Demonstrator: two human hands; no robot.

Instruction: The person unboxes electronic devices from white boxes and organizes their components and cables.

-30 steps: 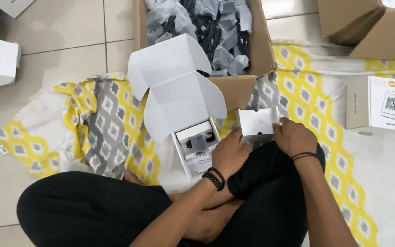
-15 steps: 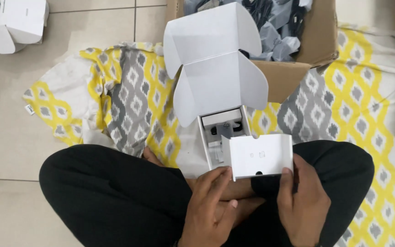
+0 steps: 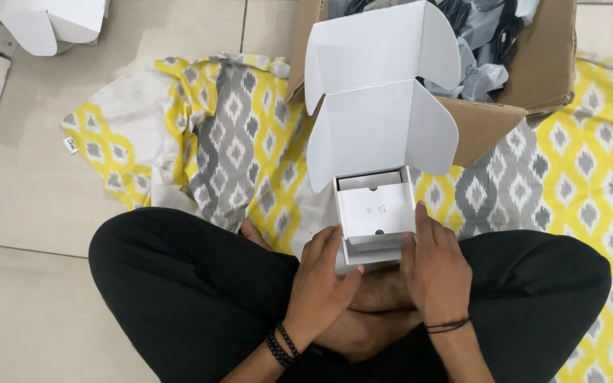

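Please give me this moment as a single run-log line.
left hand: touching white inner tray | right hand: pressing tray's right edge | tray: seated in open white carton | behind: brown cardboard box | under: patterned cloth

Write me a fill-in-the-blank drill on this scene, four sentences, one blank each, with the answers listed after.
1. The left hand and right hand press a white insert into a small ____ box whose lid stands open.
2. Behind it stands a larger ____ carton holding grey bags.
3. The person sits on a patterned cloth of white, grey and ____.
4. Dark beaded bracelets circle the ____ wrist.

Missing words: white; brown; yellow; left
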